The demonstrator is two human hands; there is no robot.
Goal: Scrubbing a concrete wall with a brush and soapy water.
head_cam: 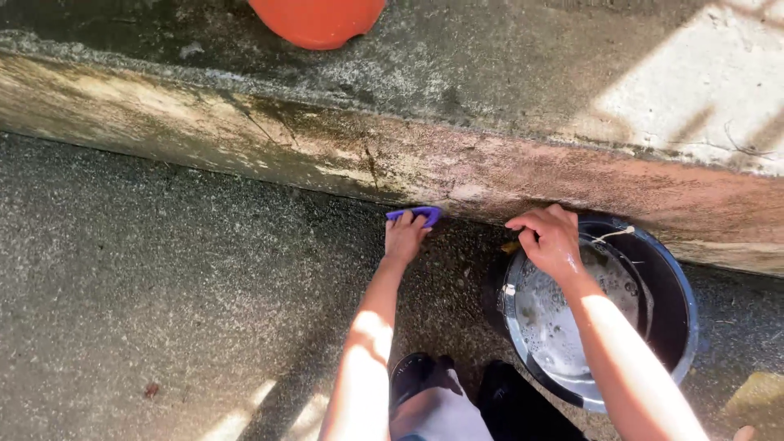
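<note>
My left hand [404, 238] grips a purple brush [416, 214] and presses it down at the foot of a stained concrete step [343, 155]. My right hand [551, 239] hovers over the near rim of a dark bucket [682, 327] with soapy water inside; its fingers are curled, and something small and yellowish shows just left of them. I cannot tell if that hand holds it. A thin string lies across the bucket's far rim.
An orange round container [318, 20] stands on top of the step. Rough dark pavement [163, 278] spreads to the left. My dark shoes [420, 376] are at the bottom. A yellow sponge-like thing [759, 394] lies at the right edge.
</note>
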